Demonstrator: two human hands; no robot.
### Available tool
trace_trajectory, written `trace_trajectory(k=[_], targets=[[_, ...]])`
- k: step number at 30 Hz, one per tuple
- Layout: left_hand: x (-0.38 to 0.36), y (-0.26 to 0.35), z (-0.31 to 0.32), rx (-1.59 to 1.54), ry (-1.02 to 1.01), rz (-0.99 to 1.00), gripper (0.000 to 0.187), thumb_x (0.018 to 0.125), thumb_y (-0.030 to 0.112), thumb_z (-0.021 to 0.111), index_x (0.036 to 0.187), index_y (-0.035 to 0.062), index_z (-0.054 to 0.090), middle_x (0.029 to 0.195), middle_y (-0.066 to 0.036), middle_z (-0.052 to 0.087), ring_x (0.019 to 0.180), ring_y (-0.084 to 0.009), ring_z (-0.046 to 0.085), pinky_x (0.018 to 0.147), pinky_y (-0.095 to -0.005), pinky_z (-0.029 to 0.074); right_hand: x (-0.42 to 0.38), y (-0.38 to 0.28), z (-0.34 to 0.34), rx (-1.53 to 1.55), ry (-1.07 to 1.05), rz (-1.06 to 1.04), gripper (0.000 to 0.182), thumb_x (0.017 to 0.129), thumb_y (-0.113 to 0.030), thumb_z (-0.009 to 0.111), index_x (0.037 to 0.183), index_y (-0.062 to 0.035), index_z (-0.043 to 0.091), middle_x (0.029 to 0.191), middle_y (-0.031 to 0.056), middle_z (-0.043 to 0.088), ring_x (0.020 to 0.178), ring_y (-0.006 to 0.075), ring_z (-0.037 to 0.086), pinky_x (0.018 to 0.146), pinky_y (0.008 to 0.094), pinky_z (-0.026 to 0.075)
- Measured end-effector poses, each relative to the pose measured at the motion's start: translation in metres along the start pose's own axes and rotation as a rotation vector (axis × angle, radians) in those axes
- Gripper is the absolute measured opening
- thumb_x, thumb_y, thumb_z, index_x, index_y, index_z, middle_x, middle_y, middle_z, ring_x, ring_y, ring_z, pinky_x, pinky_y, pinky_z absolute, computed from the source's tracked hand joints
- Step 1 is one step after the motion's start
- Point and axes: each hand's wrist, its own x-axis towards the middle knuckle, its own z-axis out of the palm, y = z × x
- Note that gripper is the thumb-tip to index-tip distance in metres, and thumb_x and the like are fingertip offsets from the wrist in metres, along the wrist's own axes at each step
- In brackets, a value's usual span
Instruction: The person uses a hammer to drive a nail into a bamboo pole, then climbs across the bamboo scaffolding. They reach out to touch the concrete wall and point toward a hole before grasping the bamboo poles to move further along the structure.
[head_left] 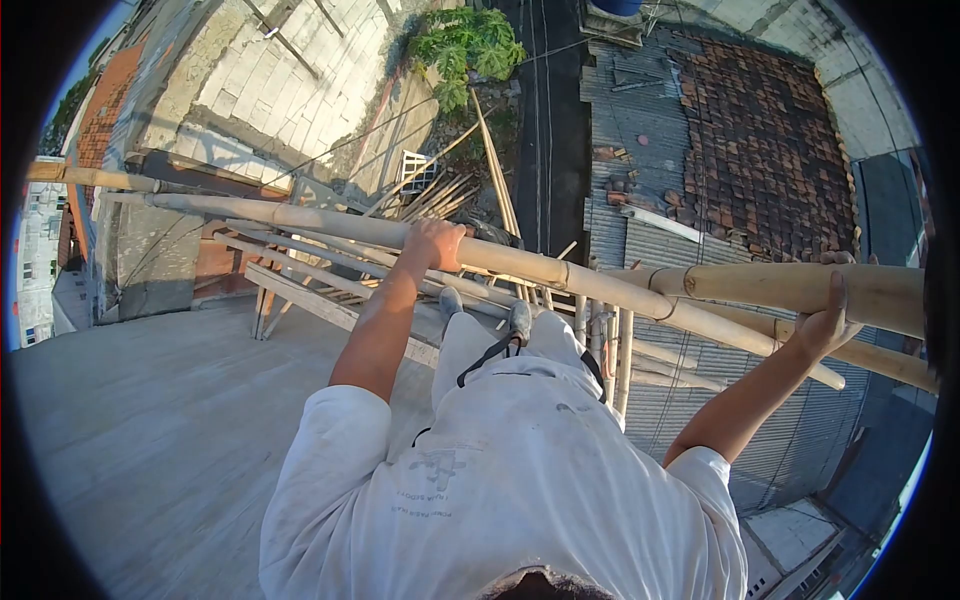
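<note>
A long bamboo pole (330, 222) runs across in front of me, sloping down toward the right. My left hand (437, 243) is closed over the top of it, fingers wrapped round the far side. Farther right, a thicker bamboo pole (760, 282) crosses at about the same height. Around it my right hand (830, 318) is closed, with the thumb on the near face and fingertips showing over the top edge. Another bamboo pole (880, 362) passes just below that hand. Dark bands circle the poles at several joints.
My feet (519, 322) stand on bamboo scaffolding, high above the ground. A flat concrete surface (180, 430) lies at left. Below are tiled (760, 130) and corrugated roofs (640, 110), a narrow lane (552, 150), a leafy plant (465, 45), and thin cables (535, 120).
</note>
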Motion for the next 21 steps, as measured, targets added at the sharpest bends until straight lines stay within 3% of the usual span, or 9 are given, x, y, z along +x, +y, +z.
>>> trace_trajectory(k=[8, 10, 21], targets=[[0.001, -0.002, 0.002, 0.000, -0.009, 0.001, 0.059, 0.067, 0.037, 0.077, 0.118, 0.0133, 0.059, 0.116, -0.011, 0.066, 0.114, -0.0294, 0.060, 0.099, -0.0424, 0.045, -0.002, -0.001, 0.004, 0.000, 0.064, 0.001, 0.078, 0.075, -0.011, 0.070, 0.139, 0.0104, 0.031, 0.095, 0.0194, 0.062, 0.089, 0.0244, 0.062, 0.082, 0.0361, 0.050], [0.004, -0.006, 0.010, -0.016, 0.073, 0.039, 0.052, 0.068, 0.039, 0.075, 0.110, 0.0115, 0.062, 0.107, -0.014, 0.068, 0.108, -0.0308, 0.062, 0.096, -0.0452, 0.046, -0.003, -0.003, 0.007, 0.002, 0.064, -0.005, 0.078, 0.075, -0.010, 0.070, 0.139, 0.0105, 0.031, 0.095, 0.0197, 0.061, 0.090, 0.0244, 0.062, 0.081, 0.0355, 0.050], [-0.001, -0.002, 0.003, -0.003, 0.057, 0.030, 0.053, 0.069, 0.039, 0.076, 0.111, 0.0109, 0.061, 0.110, -0.013, 0.067, 0.112, -0.0304, 0.060, 0.097, -0.0441, 0.045, -0.002, 0.000, 0.005, 0.028, 0.076, -0.010, 0.079, 0.074, -0.010, 0.070, 0.138, 0.0130, 0.029, 0.094, 0.0191, 0.061, 0.089, 0.0243, 0.061, 0.081, 0.0353, 0.050]])
